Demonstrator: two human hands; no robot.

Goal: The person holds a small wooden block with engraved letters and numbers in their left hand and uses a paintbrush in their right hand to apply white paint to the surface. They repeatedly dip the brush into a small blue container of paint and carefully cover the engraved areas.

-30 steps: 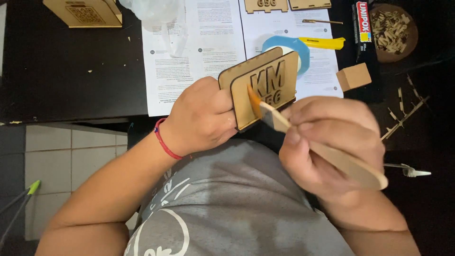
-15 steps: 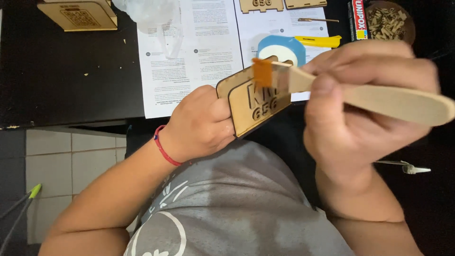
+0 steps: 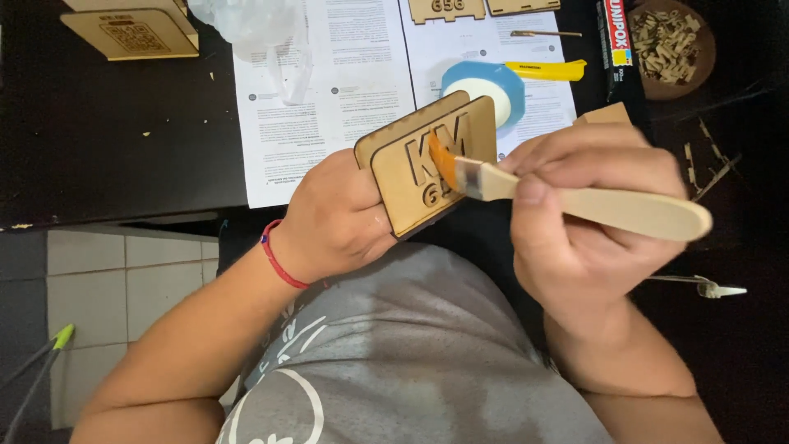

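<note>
- Plaque [image 3: 411, 185]: showing pale tan wood with darker brown cut edges and raised characters.
- Brush [image 3: 575, 201]: showing a light, unpainted wooden handle, a silver-grey ferrule and orange bristles.
- Bracelet [image 3: 279, 259]: showing red cord with one small blue bead.
- Shirt [image 3: 394, 362]: showing grey fabric with a white line print.
- Dish [image 3: 485, 86]: showing a blue rim around a white centre.
- Knife [image 3: 546, 70]: showing a yellow body.
- Sheets [image 3: 329, 90]: showing white paper with black print.
- Table [image 3: 123, 140]: showing a black top flecked with pale chips.
- Bowl [image 3: 674, 49]: showing brown, holding tan wood scraps.
- Floor [image 3: 123, 279]: showing grey-white tiles with darker joints.
</note>
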